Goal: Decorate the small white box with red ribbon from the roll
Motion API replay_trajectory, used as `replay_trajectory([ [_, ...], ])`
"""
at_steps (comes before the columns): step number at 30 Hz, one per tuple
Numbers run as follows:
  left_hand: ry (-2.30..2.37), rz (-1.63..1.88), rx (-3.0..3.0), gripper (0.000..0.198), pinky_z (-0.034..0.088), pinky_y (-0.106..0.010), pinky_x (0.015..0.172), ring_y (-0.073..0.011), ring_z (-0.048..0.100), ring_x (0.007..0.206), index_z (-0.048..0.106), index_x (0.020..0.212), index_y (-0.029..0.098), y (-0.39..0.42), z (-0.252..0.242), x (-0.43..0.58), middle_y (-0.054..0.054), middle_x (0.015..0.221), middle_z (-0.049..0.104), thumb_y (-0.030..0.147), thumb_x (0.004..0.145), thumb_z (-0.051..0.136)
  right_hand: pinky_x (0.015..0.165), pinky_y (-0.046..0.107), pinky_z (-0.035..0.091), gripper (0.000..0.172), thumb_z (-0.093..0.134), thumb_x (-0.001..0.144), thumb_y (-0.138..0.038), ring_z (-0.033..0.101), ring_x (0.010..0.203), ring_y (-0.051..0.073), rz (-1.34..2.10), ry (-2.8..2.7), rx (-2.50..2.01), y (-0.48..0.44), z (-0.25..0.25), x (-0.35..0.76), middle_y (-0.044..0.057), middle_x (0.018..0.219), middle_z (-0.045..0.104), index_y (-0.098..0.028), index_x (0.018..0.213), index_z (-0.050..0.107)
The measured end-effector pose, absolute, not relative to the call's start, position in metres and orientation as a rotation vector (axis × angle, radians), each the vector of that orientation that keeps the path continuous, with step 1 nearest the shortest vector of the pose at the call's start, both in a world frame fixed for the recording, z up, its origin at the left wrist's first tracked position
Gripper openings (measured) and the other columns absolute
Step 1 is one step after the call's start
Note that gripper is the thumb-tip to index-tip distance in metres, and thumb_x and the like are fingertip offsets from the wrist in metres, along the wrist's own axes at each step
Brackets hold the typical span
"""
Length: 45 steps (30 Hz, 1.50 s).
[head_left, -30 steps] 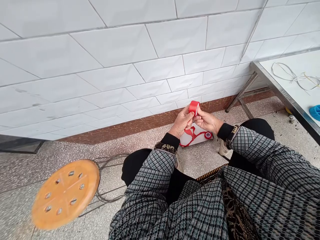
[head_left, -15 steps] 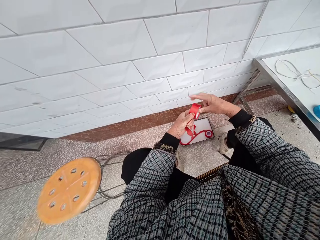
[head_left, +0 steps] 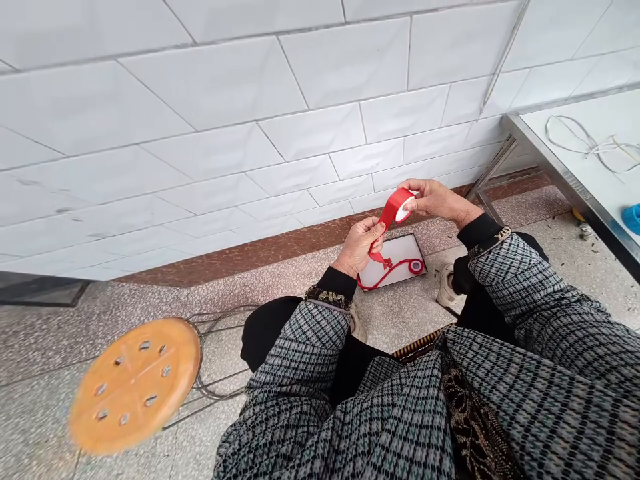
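My right hand [head_left: 431, 200] grips a roll of red ribbon [head_left: 397, 201] by its white core, thumb inside the ring. From the roll a strip runs to my left hand [head_left: 361, 244], whose fingers are closed on the ribbon, and a loose red end hangs below them. Under my hands on the floor lies a shallow white box [head_left: 395, 247] with a dark rim. In it is a small red roll [head_left: 415, 266] with a pale core, and a thin red strand trails from it to the left.
An orange round stool [head_left: 135, 383] with thin metal legs is on the floor at left. At right stands a metal-edged table [head_left: 565, 167] bearing white wire [head_left: 587, 143] and a blue object [head_left: 632, 218]. A white tiled wall [head_left: 320, 133] rises in front.
My right hand has taken hold of the ribbon roll and drawn it right, away from my left hand. A short strip now stretches between them. The camera view shifted slightly.
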<state>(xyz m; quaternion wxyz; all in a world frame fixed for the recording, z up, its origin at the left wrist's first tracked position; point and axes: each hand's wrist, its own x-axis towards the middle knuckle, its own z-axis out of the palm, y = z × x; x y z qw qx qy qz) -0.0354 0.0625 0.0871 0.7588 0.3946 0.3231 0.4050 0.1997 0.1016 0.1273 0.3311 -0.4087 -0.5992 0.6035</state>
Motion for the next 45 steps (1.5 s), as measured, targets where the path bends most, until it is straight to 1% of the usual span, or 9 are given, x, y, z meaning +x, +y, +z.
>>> replay_trajectory([
  [7,0.727,0.974,0.899,0.053,0.017,-0.017,0.041,-0.0013,0.028,0.041,0.057,0.076,0.017,0.062,0.088,-0.031,0.011,0.049,0.040,0.051,0.063,0.096,0.041,0.016,0.022,0.058,0.099,0.068,-0.040,0.034,0.045,0.003,1.802,-1.201,-0.800,0.096,0.109,0.178,-0.007,0.066,0.059,-0.016,0.105,0.062],
  [12,0.727,0.990,0.844,0.052,0.013,-0.019,0.040,-0.0020,0.025,0.039,0.059,0.083,0.018,0.062,0.086,-0.028,0.013,0.049,0.039,0.050,0.065,0.095,0.041,0.014,0.023,0.061,0.103,0.061,-0.038,0.033,0.047,0.001,1.887,-0.915,-0.726,0.088,0.102,0.160,-0.008,0.066,0.055,-0.017,0.096,0.059],
  [19,0.711,1.105,0.844,0.056,0.012,-0.022,0.039,-0.0023,0.025,0.040,0.065,0.109,0.020,0.065,0.084,-0.027,0.012,0.058,0.046,0.048,0.070,0.094,0.040,0.008,0.026,0.040,0.092,0.082,-0.019,0.033,0.046,-0.001,1.924,-0.463,-0.771,0.069,0.100,0.132,-0.009,0.064,0.046,-0.017,0.085,0.052],
  [25,0.704,0.974,0.824,0.049,0.008,-0.022,0.041,-0.0034,0.023,0.040,0.065,0.112,0.021,0.068,0.080,-0.031,0.011,0.054,0.042,0.048,0.079,0.088,0.040,0.007,0.029,0.034,0.086,0.088,-0.015,0.036,0.044,-0.001,1.882,-0.363,-0.760,0.065,0.102,0.125,-0.009,0.063,0.047,-0.017,0.086,0.052],
  [28,0.675,0.934,0.813,0.053,0.007,-0.021,0.041,-0.0039,0.021,0.039,0.062,0.115,0.022,0.068,0.080,-0.033,0.013,0.051,0.038,0.050,0.078,0.088,0.039,0.008,0.029,0.034,0.086,0.089,-0.017,0.035,0.044,0.000,1.874,-0.395,-0.742,0.067,0.100,0.127,-0.009,0.063,0.048,-0.017,0.085,0.052],
  [33,0.664,0.888,0.850,0.062,0.008,-0.020,0.039,-0.0013,0.025,0.038,0.056,0.118,0.024,0.067,0.078,-0.032,0.006,0.066,0.063,0.056,0.076,0.088,0.040,0.008,0.026,0.037,0.082,0.094,-0.037,0.027,0.043,0.001,1.874,-0.584,-0.716,0.067,0.088,0.124,-0.010,0.053,0.045,-0.016,0.081,0.055],
  [35,0.668,0.900,0.867,0.065,0.009,-0.020,0.037,-0.0009,0.025,0.037,0.055,0.117,0.023,0.067,0.078,-0.032,0.005,0.068,0.066,0.057,0.074,0.090,0.041,0.009,0.027,0.041,0.081,0.093,-0.048,0.029,0.044,0.002,1.871,-0.690,-0.723,0.067,0.081,0.123,-0.009,0.051,0.047,-0.016,0.083,0.057],
  [40,0.668,0.909,0.902,0.065,0.012,-0.018,0.037,-0.0004,0.026,0.035,0.055,0.113,0.022,0.069,0.085,-0.042,0.005,0.064,0.066,0.059,0.072,0.091,0.050,0.017,0.039,0.055,0.087,0.077,-0.064,0.049,0.055,0.007,1.800,-1.009,-0.863,0.080,0.077,0.135,-0.001,0.066,0.064,-0.016,0.090,0.064],
  [45,0.740,0.810,0.929,0.067,0.012,-0.016,0.037,0.0004,0.024,0.034,0.055,0.112,0.021,0.070,0.097,-0.059,0.005,0.062,0.065,0.059,0.069,0.092,0.049,0.018,0.031,0.057,0.091,0.078,-0.034,0.043,0.054,0.007,1.704,-1.492,-0.920,0.111,0.101,0.160,-0.006,0.068,0.063,-0.018,0.128,0.070],
])
